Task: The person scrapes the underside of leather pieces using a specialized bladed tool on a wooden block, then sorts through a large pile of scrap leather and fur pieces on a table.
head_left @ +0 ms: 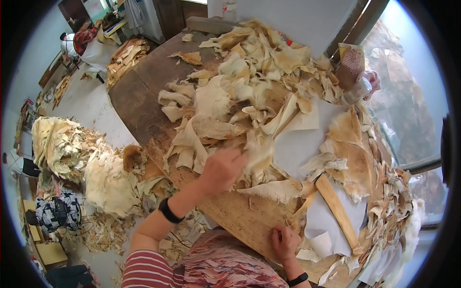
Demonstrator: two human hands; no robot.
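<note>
My left hand (223, 169) is closed round a pale piece of hide (260, 152), which is smeared by motion above the wooden table (240, 211). Beyond it spreads a heap of hide pieces (216, 98), cream to tan, some with short fur and curled edges. My right hand (286, 242) rests on the table near its front edge, fingers curled in, with nothing visible in them. Beside that hand lie a flat wooden strip (337, 213) and white sheets (314, 225). A tan hide with fur (349, 137) is spread at the right.
Scraps pile along the window (408, 96) side. A glass jar (357, 90) stands by a box (349, 62) at the back right. Hide bundles (113, 180) fill the floor at left. One person (91, 43) sits at the far left, and another in patterned clothing (60, 211) is lower left.
</note>
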